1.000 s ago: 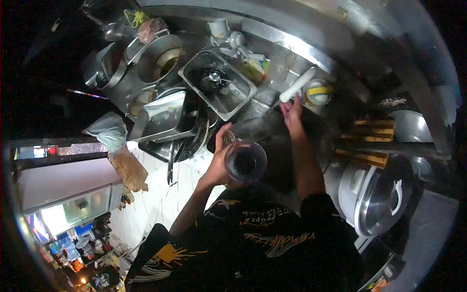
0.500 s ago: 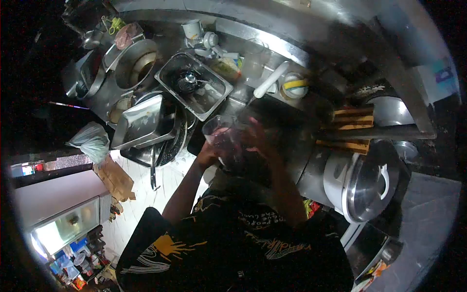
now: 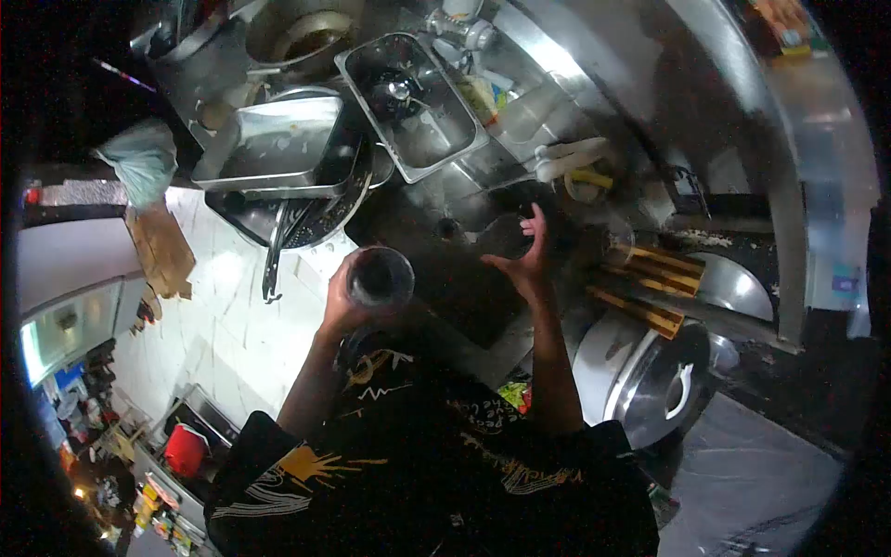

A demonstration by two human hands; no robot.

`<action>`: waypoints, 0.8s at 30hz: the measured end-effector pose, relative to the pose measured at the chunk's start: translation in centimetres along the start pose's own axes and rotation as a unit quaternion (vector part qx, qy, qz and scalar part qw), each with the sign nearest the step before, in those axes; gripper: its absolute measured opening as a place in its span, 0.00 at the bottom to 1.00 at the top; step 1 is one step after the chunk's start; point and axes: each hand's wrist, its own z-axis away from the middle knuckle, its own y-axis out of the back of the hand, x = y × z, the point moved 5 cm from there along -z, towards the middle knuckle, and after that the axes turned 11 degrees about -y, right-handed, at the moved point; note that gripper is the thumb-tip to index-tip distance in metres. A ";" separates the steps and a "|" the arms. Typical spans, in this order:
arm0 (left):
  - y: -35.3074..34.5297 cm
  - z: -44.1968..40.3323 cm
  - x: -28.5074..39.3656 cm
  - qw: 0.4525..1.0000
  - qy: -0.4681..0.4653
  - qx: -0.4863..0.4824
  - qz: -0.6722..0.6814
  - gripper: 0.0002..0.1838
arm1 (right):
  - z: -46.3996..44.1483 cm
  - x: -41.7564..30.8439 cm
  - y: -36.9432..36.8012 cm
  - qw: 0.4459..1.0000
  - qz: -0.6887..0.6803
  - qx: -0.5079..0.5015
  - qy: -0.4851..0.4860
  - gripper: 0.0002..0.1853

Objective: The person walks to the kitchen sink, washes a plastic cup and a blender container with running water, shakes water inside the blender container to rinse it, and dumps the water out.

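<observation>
You are holding the clear cup (image 3: pixel 382 278) in your curled left hand (image 3: pixel 342 299), at nine o'clock from your empty right hand (image 3: pixel 527 265), which is hanging above the sink (image 3: pixel 422 206), fingers spread. Wet plastic could be slipping from that one-handed grip.

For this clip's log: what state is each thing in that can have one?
Left hand: closed around the cup
Cup: held, open mouth toward the camera, contents unclear
Right hand: open, fingers spread
Big pot: lid on
Upper pot: uncovered, brownish inside
Deep tray: uncovered, dark item inside
</observation>
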 end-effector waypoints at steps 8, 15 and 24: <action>2.5 4.5 -5.9 0.990 -0.029 0.138 0.001 0.50 | -6.6 4.6 -3.1 0.998 0.011 -0.054 -0.031 0.57; 0.4 5.8 -6.9 0.979 -0.096 0.173 -0.050 0.61 | -8.4 1.4 -3.6 0.992 -0.042 -0.110 0.053 0.58; 1.7 20.7 -9.5 0.943 0.023 0.331 -0.020 0.56 | -11.1 1.7 -1.9 0.983 -0.033 -0.179 0.010 0.45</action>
